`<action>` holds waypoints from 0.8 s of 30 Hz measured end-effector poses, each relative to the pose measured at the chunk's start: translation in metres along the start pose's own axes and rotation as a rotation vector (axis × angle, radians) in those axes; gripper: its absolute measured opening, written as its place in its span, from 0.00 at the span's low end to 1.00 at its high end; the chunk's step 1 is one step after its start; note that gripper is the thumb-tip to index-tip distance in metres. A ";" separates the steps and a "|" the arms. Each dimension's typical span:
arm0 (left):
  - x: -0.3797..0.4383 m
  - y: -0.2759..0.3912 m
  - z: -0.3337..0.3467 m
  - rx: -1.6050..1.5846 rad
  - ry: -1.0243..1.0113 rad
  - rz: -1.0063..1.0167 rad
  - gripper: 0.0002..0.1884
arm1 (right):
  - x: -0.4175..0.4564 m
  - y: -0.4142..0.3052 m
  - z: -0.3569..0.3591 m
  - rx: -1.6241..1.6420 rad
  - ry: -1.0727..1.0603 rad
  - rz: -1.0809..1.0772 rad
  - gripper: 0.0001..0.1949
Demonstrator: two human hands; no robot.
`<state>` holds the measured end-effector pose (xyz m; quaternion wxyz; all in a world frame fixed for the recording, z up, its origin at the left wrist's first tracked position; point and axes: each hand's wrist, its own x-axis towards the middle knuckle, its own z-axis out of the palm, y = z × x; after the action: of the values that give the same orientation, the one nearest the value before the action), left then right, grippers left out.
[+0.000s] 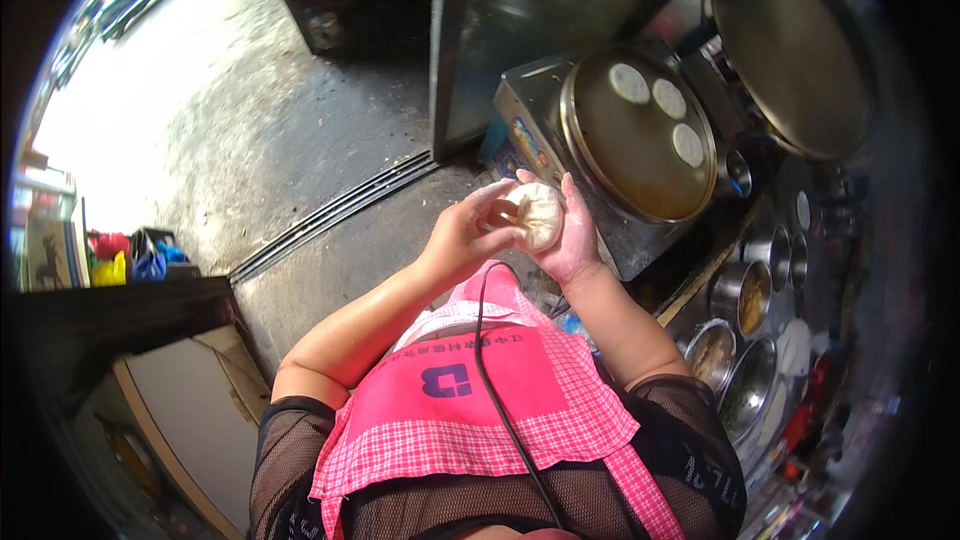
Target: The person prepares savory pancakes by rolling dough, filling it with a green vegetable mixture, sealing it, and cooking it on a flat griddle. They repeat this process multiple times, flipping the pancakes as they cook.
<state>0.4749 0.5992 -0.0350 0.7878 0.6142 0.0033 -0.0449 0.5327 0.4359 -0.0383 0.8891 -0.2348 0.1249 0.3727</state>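
Note:
Between my two hands, in front of the pink checked apron (pixel 510 382), is a round of pale dough (pixel 541 214) with gathered folds on the side facing me. My right hand (pixel 574 236) cups it from beneath and from the right, flour showing on the palm. The thumb and fingers of my left hand (pixel 480 221) pinch the dough's folds at its left edge. Beyond my hands, to the right, is a round griddle (pixel 634 150) with three flat white dough rounds (pixel 669 98) lying on its far part.
A large round lid (pixel 791 52) stands raised behind the griddle. Along the right side are several metal bowls, one with brownish filling (pixel 752 300) and another with greens (pixel 750 390). A metal door track (pixel 337 214) crosses the floor at left. A dark cord (pixel 484 345) hangs over the apron.

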 end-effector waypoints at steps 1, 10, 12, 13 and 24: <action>0.010 0.003 0.004 0.277 -0.034 0.053 0.14 | 0.001 -0.008 -0.009 0.040 -0.008 0.003 0.29; 0.138 -0.014 0.085 0.780 -0.277 0.405 0.05 | -0.007 -0.111 -0.065 0.103 -0.015 -0.187 0.29; 0.163 -0.010 0.106 0.826 -0.347 0.553 0.13 | -0.014 -0.140 -0.077 0.071 -0.076 -0.224 0.29; 0.178 -0.001 0.120 0.852 -0.350 0.589 0.25 | -0.019 -0.156 -0.073 0.050 -0.057 -0.266 0.29; 0.316 -0.133 0.193 -0.246 -0.613 -0.772 0.24 | -0.088 -0.225 -0.162 0.042 0.559 -0.941 0.25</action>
<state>0.7697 0.3591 -0.1350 0.7450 0.4296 0.0038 -0.5104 0.6268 0.1622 -0.0692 0.8972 -0.3375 0.2454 -0.1446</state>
